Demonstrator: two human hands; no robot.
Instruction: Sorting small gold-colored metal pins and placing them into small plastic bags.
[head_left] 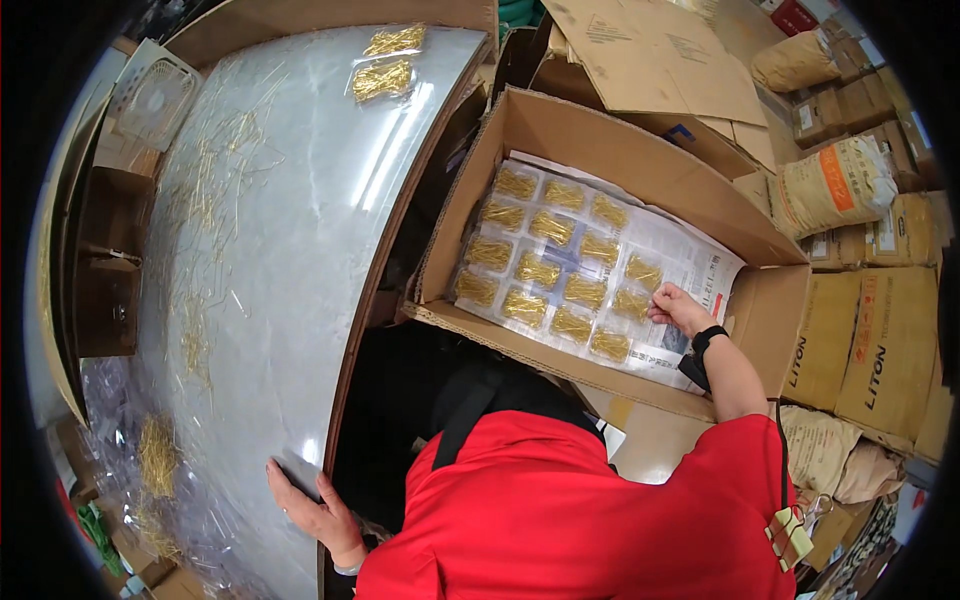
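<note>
Inside an open cardboard box [770, 300], small clear bags of thin gold-coloured pins [583, 290] lie in rows on newspaper [690, 250]. My right hand [682, 308] is closed, its fingertips pinching the edge of a clear bag [630, 304] in the right-hand row. On the left, my left hand [314, 510] rests at the near edge of the grey metal table [290, 260], fingers apart and holding nothing. Two more filled bags [382, 79] sit at the table's far end. Loose thin gold pins [205, 200] are scattered along its left side.
A white plastic basket [160, 95] stands at the far left. Clear plastic with a gold pin bundle [157, 455] lies near left. Flattened cardboard [660, 55] leans behind the box. Woven sacks [835, 185] and stacked cartons [865, 340] line the right side.
</note>
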